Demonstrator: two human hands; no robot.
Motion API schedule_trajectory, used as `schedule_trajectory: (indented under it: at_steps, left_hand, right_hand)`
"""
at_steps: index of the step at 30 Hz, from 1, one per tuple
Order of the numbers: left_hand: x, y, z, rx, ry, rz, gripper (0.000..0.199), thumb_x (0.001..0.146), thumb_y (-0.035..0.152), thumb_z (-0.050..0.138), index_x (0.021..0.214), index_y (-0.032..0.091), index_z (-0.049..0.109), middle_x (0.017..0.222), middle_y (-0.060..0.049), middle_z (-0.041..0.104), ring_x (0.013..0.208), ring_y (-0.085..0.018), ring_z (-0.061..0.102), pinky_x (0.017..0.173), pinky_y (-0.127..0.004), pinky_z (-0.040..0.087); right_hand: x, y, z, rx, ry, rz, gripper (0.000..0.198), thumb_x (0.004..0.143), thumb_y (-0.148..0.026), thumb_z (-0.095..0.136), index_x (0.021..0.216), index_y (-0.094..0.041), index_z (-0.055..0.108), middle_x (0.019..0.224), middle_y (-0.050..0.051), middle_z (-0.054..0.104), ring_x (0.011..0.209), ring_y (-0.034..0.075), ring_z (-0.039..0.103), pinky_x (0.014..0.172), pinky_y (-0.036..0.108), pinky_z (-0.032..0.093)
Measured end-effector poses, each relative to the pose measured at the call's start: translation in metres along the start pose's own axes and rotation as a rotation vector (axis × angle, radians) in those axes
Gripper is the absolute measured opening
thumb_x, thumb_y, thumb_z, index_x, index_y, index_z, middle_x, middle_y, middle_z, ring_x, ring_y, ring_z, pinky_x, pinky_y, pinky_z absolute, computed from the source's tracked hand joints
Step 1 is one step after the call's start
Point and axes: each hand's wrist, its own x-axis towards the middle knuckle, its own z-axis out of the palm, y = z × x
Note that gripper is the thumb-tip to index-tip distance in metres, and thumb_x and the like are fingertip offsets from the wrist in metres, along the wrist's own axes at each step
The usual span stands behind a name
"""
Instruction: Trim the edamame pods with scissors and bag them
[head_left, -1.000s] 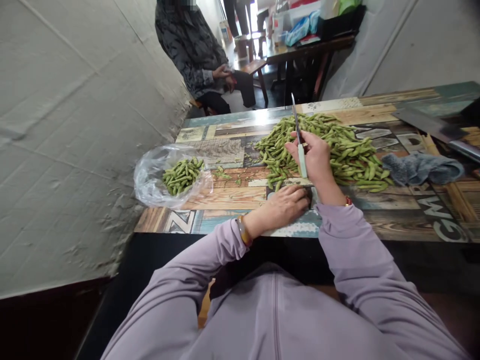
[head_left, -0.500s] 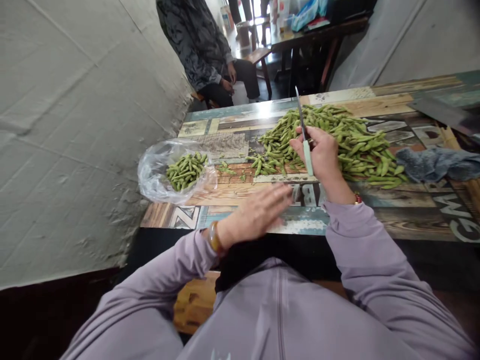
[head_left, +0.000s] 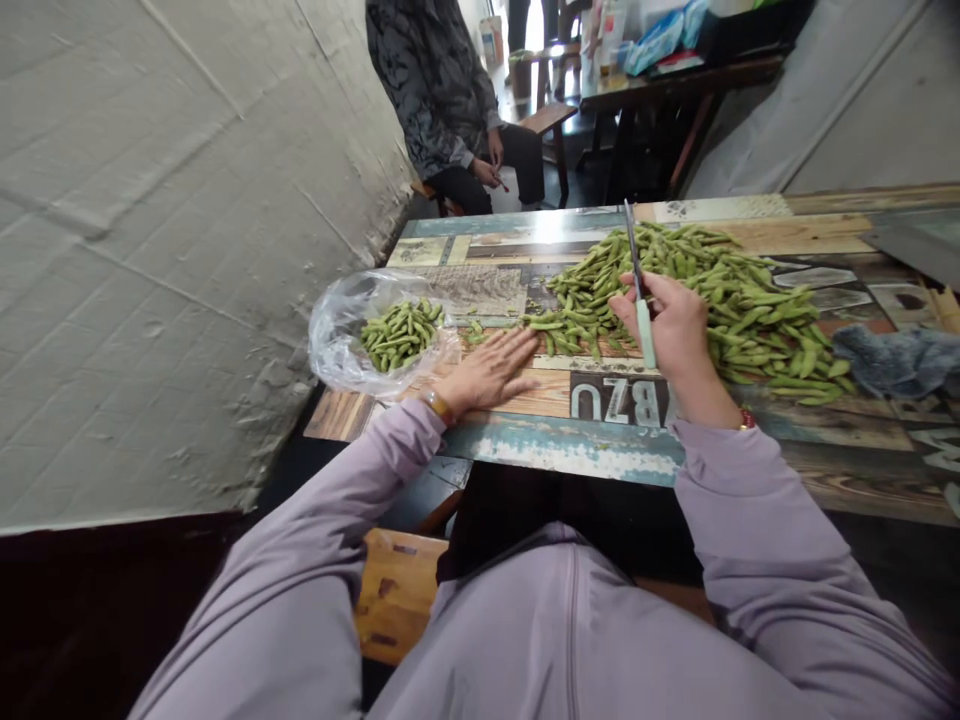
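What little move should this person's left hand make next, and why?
Perhaps pinch one from the loose heap of slim green pods: the bare left hand lies spread at the heap's left end, holding nothing visible, while the right hand grips a slender metal blade with a pale-green handle.

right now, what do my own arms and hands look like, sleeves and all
Both sleeves are long and pale purple. Your left hand and right hand are gloveless; an amber-brown bangle circles the left wrist, a red bracelet the right.
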Motion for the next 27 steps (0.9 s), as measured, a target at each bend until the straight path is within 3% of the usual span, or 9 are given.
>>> schedule_trajectory:
  at_steps: [3, 7, 11, 15, 18, 22, 24, 27]
  left_hand:
    - [0.007, 0.003, -0.001, -0.04, 0.166, -0.092, 0.068, 0.097, 0.048, 0.045, 0.152, 0.01, 0.034, 0.159, -0.024, 0.032, 0.151, -0.03, 0.028, 0.122, -0.051, 0.025]
    - [-0.027, 0.034, 0.007, -0.123, 0.338, -0.177, 0.068, 0.098, 0.043, 0.046, 0.156, 0.014, 0.025, 0.161, -0.024, 0.029, 0.153, -0.028, 0.023, 0.121, -0.051, 0.029]
    - [-0.077, 0.049, 0.021, -0.109, 0.258, -0.341, 0.074, 0.095, 0.051, 0.049, 0.155, 0.014, 0.026, 0.16, -0.025, 0.029, 0.151, -0.031, 0.028, 0.119, -0.051, 0.033]
    - [-0.093, 0.026, 0.029, 0.0, 0.244, -0.558, 0.084, 0.09, 0.063, 0.049, 0.149, 0.006, 0.036, 0.158, -0.031, 0.03, 0.15, -0.039, 0.027, 0.119, -0.058, 0.028]
    - [-0.079, -0.006, 0.026, -0.002, 0.237, -0.673, 0.089, 0.09, 0.066, 0.045, 0.15, 0.001, 0.032, 0.157, -0.033, 0.028, 0.15, -0.04, 0.025, 0.119, -0.058, 0.025]
    - [-0.035, -0.045, 0.02, -0.052, 0.22, -0.772, 0.094, 0.092, 0.065, 0.041, 0.152, -0.005, 0.025, 0.159, -0.036, 0.019, 0.152, -0.04, 0.016, 0.121, -0.056, 0.019]
    - [-0.006, -0.055, 0.021, -0.067, 0.225, -0.781, 0.094, 0.092, 0.063, 0.042, 0.151, -0.008, 0.024, 0.16, -0.036, 0.014, 0.153, -0.04, 0.01, 0.123, -0.055, 0.014]
    - [0.043, -0.055, 0.025, -0.136, 0.267, -0.735, 0.095, 0.09, 0.066, 0.044, 0.152, -0.003, 0.027, 0.161, -0.033, 0.015, 0.153, -0.04, 0.009, 0.123, -0.056, 0.011]
  right_hand:
    - [0.0, 0.0, -0.001, 0.01, 0.008, 0.006, 0.029, 0.084, -0.038, 0.068, 0.104, -0.017, 0.073, 0.084, 0.008, 0.071, 0.075, 0.022, 0.063, 0.072, 0.034, 0.051]
    - [0.001, -0.002, -0.002, 0.023, 0.008, 0.019, 0.03, 0.084, -0.038, 0.068, 0.104, -0.015, 0.073, 0.085, 0.009, 0.071, 0.075, 0.021, 0.063, 0.073, 0.034, 0.051]
    - [0.001, -0.004, -0.002, 0.025, -0.003, 0.014, 0.031, 0.084, -0.037, 0.068, 0.104, -0.015, 0.073, 0.083, 0.008, 0.07, 0.075, 0.021, 0.063, 0.073, 0.034, 0.051]
    - [0.0, -0.005, -0.002, 0.029, -0.025, 0.003, 0.029, 0.084, -0.038, 0.068, 0.102, -0.015, 0.072, 0.082, 0.007, 0.069, 0.075, 0.021, 0.062, 0.073, 0.034, 0.051]
    - [-0.001, -0.006, -0.001, 0.046, -0.025, 0.0, 0.029, 0.085, -0.038, 0.068, 0.104, -0.016, 0.072, 0.083, 0.006, 0.068, 0.075, 0.021, 0.063, 0.073, 0.036, 0.052]
    - [-0.002, -0.007, 0.0, 0.061, -0.038, 0.012, 0.031, 0.085, -0.038, 0.068, 0.107, -0.017, 0.071, 0.087, 0.007, 0.069, 0.077, 0.021, 0.063, 0.075, 0.035, 0.053]
    - [-0.001, -0.009, 0.0, 0.055, -0.044, 0.014, 0.03, 0.084, -0.039, 0.068, 0.105, -0.018, 0.071, 0.086, 0.008, 0.069, 0.078, 0.022, 0.063, 0.075, 0.035, 0.052]
    - [0.0, -0.012, -0.001, 0.043, -0.034, 0.002, 0.027, 0.084, -0.04, 0.069, 0.099, -0.018, 0.071, 0.083, 0.007, 0.068, 0.078, 0.023, 0.063, 0.076, 0.037, 0.051]
